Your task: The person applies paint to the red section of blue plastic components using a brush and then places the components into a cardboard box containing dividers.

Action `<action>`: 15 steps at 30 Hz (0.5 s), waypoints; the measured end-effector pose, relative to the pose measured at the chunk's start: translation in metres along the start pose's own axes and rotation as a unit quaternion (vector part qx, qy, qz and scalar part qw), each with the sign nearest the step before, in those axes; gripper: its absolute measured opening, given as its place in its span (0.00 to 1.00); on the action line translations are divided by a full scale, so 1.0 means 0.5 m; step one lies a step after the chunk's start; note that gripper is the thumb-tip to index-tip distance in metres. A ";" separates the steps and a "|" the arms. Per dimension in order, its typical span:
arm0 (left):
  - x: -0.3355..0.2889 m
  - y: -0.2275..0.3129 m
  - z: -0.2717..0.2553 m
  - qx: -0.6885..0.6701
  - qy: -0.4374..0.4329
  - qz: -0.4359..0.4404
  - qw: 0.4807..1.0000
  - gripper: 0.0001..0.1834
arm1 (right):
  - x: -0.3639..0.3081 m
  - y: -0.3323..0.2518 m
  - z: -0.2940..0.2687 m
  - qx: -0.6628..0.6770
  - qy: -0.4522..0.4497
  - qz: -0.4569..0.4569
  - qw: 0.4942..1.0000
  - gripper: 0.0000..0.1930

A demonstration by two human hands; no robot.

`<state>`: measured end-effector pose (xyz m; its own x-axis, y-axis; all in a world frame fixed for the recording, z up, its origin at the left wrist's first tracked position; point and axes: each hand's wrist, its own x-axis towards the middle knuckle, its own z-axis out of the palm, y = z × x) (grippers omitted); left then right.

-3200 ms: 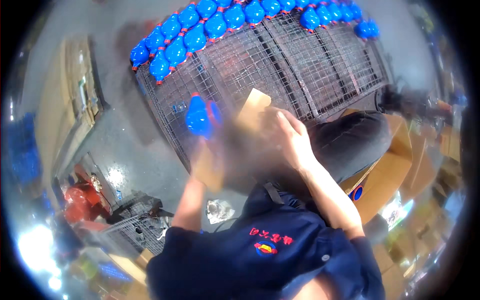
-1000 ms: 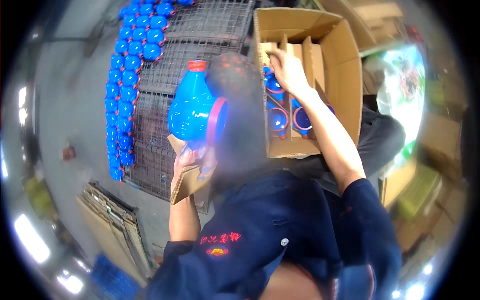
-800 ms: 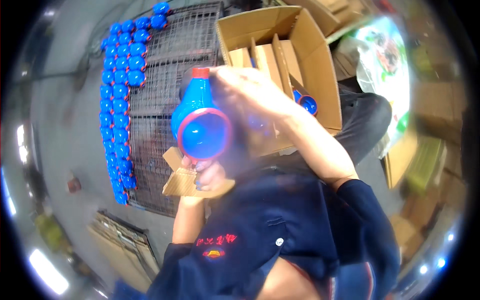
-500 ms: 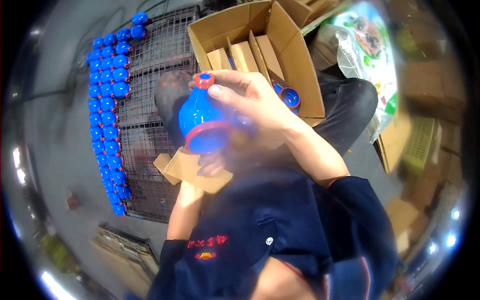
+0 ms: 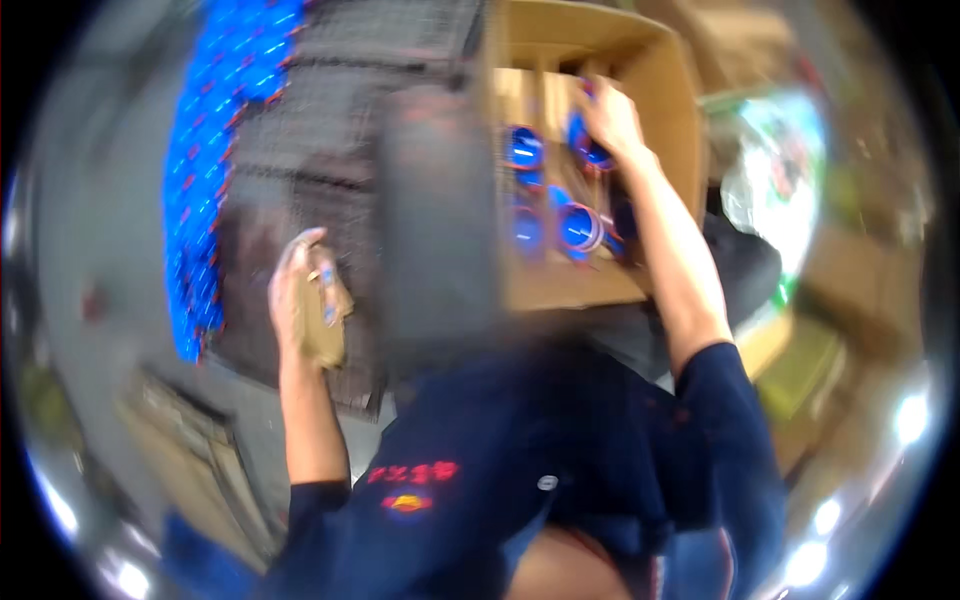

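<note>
My right hand [image 5: 612, 118] reaches into the open cardboard box [image 5: 605, 292] and is closed on a blue bell-shaped piece with a red rim [image 5: 590, 145], which sits among cardboard dividers [image 5: 557, 98]. Around it in the box several like blue pieces show round open mouths, one of them a blue piece [image 5: 580, 228] nearer to me. Over the dark wire rack, my left hand [image 5: 288, 290] is closed round a folded piece of brown cardboard [image 5: 322, 325]. Motion blur hides the fingertips of both hands.
Rows of blue pieces with red rims [image 5: 205, 180] cover the left part of the wire rack [image 5: 330, 130]. A printed plastic bag [image 5: 780, 180] lies right of the box. Flat cardboard [image 5: 185, 450] leans at the lower left. A yellowish crate [image 5: 800, 370] stands at right.
My right hand has moved with the blue bell-shaped piece from in front of me into the box. My left hand has swung left over the rack, still holding cardboard. The view has shifted.
</note>
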<state>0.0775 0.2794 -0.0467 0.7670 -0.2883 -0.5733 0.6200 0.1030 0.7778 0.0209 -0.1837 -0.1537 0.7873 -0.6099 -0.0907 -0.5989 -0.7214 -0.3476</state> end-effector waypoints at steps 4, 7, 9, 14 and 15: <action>0.106 -0.094 -0.281 0.324 0.093 0.105 0.936 0.17 | -0.007 0.071 0.146 -0.187 -0.226 -0.017 0.956 0.19; 0.126 -0.202 -0.588 0.318 0.268 0.024 0.909 0.21 | -0.035 0.036 0.144 -0.097 -0.169 -0.018 0.981 0.19; 0.120 -0.248 -0.768 0.378 0.431 0.004 0.819 0.30 | -0.034 0.022 0.148 -0.119 -0.198 -0.017 0.973 0.22; 0.229 -0.238 -0.924 0.376 0.550 -0.146 0.731 0.52 | -0.102 0.007 0.025 0.067 -0.057 -0.009 0.996 0.25; 0.215 -0.251 -0.998 0.396 0.534 -0.117 0.737 0.51 | -0.118 -0.043 0.006 0.061 -0.049 -0.019 0.997 0.25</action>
<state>0.1647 0.7107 -0.3344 0.6091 0.7486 -0.2618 0.7895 -0.5412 0.2894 -0.0122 -0.1313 -0.1436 0.8228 -0.5439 -0.1651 -0.5515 -0.6938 -0.4631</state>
